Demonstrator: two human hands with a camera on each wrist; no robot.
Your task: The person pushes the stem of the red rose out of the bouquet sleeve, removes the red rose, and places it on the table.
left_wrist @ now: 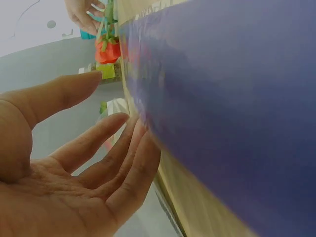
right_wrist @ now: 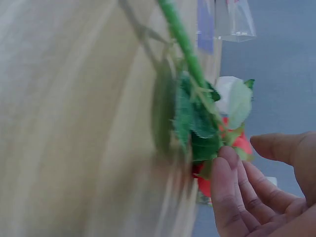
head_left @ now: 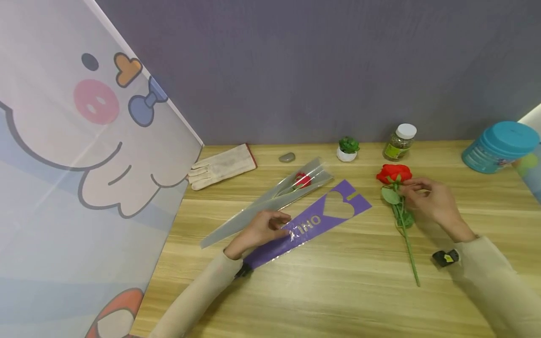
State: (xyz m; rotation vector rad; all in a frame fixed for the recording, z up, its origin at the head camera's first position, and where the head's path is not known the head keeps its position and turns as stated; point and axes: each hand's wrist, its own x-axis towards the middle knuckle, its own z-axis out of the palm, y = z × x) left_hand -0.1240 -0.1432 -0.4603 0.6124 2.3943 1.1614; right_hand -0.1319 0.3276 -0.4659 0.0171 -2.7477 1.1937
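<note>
My left hand (head_left: pixel 263 230) is over a purple flower sleeve (head_left: pixel 334 225) with gold lettering and a clear heart window. In the left wrist view its thumb stands apart, and the fingertips (left_wrist: pixel 140 123) are at the sleeve's edge; contact is unclear. My right hand (head_left: pixel 433 202) is beside a red artificial rose (head_left: pixel 394 173). The green stem (head_left: pixel 409 249) runs toward the table's front. In the right wrist view the fingertips (right_wrist: pixel 228 157) meet the green under the bloom, with a gap to the thumb. Behind the purple sleeve lies a clear sleeve (head_left: pixel 253 213) holding a smaller red rose (head_left: pixel 302 180).
Along the back of the wooden table (head_left: pixel 338 291) are a white glove (head_left: pixel 224 166), a grey stone (head_left: pixel 287 157), a potted plant (head_left: pixel 348 149), a white-lidded jar (head_left: pixel 399 142) and a blue tub (head_left: pixel 498 148). A grey wall (head_left: pixel 317 70) rises behind.
</note>
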